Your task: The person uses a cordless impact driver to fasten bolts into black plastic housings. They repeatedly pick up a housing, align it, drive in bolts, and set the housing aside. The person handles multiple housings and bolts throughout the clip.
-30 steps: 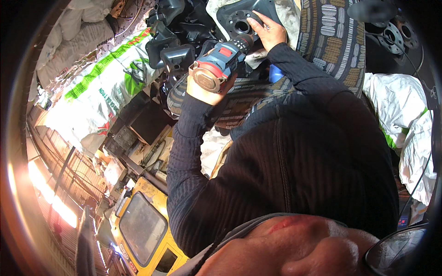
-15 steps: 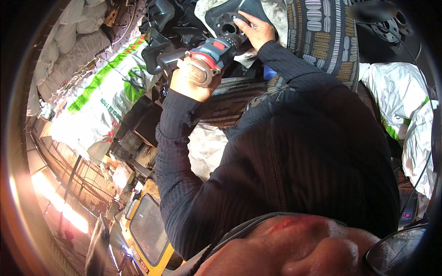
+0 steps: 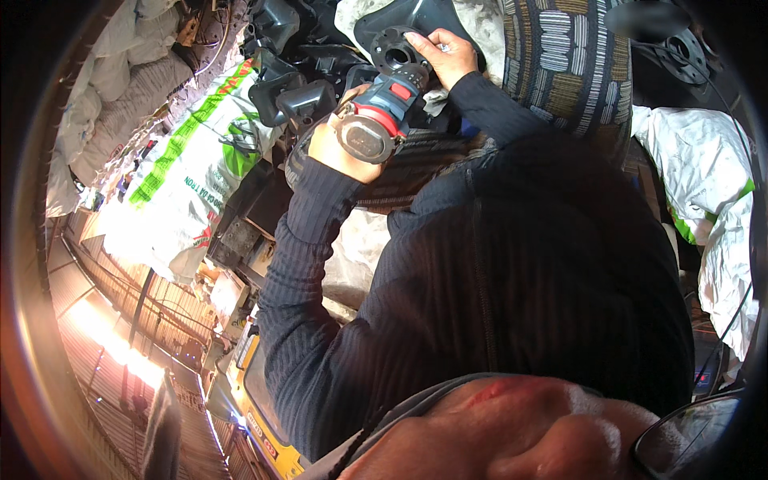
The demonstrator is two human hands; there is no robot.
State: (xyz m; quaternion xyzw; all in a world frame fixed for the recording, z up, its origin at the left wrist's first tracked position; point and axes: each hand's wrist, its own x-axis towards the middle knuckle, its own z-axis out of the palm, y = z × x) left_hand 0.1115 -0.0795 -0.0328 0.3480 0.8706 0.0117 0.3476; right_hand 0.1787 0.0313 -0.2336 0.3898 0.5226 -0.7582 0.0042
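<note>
My left hand (image 3: 342,150) is closed around the grip of a cordless drill (image 3: 390,100), blue-grey with a red collar and a red switch. The drill's chuck end meets a black plastic part (image 3: 404,18) that has a round flange with a large centre hole and small holes around it. My right hand (image 3: 450,56) grips the flange's right edge, thumb on top and the other fingers bent behind it. The chuck hides the exact spot where the drill's tip touches, and the tip itself cannot be seen.
More black plastic parts (image 3: 308,100) lie piled left of the drill. A white and green sack (image 3: 188,172) stands farther left. To the right are a patterned cushion (image 3: 560,80), a white sack (image 3: 692,160) and another black flanged part (image 3: 680,60). A yellow machine (image 3: 276,448) shows at lower left.
The drill and my left hand have shifted slightly right and toward me. My right forefinger, stretched across the flange before, is now bent back at its edge. The flange has turned a little.
</note>
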